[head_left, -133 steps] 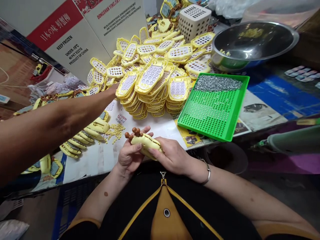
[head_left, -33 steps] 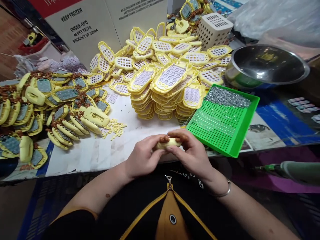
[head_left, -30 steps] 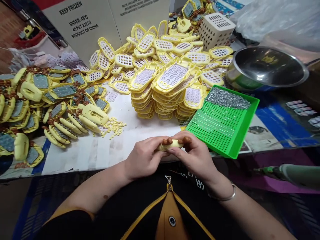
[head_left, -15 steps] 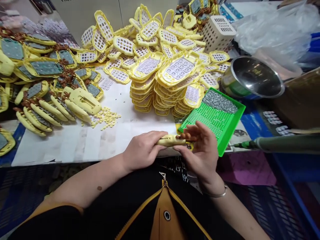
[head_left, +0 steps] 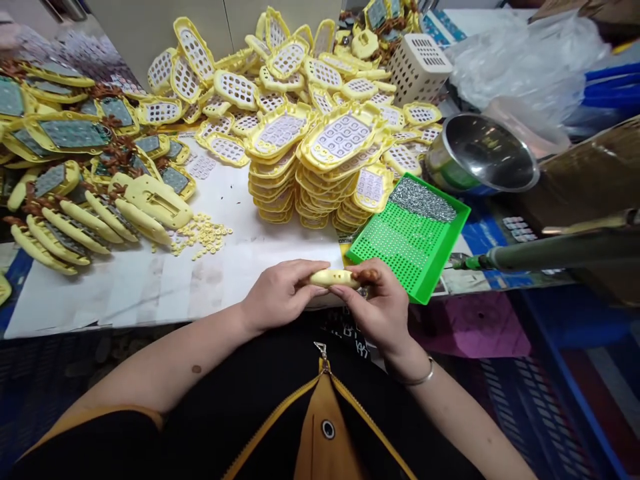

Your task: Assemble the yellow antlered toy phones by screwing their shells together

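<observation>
Two hands grip a yellow toy at the table's front edge

Both forearms reach in from the bottom corners, wrists turned inward so the hands meet. The left hand is closed around the toy's left end, thumb below. The right hand pinches the other end, thumb under and bent fingers by the brown knobs. The toy lies roughly level between them.

Fingers cover both its ends, and its underside cannot be seen. The grey carton behind is cut off at the top.

The green tray holds a heap of small silver pieces at its far end, too fine to tell apart. What lies in the steel bowl is hard to make out among reflections.
</observation>
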A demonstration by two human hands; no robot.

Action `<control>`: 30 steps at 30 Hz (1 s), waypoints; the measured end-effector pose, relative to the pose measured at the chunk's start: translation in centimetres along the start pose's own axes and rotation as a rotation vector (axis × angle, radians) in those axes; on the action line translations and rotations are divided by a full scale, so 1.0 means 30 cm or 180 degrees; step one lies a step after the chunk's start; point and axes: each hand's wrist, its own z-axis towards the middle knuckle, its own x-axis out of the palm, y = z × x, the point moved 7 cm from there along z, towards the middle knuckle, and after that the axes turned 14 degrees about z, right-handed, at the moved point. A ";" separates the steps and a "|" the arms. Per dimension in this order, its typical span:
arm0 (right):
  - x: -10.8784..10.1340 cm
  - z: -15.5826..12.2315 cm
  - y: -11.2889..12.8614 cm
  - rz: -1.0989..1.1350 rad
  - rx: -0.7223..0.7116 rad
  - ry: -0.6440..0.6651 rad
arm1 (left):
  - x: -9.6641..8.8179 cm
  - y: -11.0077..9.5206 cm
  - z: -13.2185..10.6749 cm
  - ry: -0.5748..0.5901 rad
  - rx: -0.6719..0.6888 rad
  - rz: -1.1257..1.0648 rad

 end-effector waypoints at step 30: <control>0.026 -0.038 -0.129 0.0595 0.0689 -0.0303 | -0.009 0.070 -0.060 0.0414 -0.0311 0.0548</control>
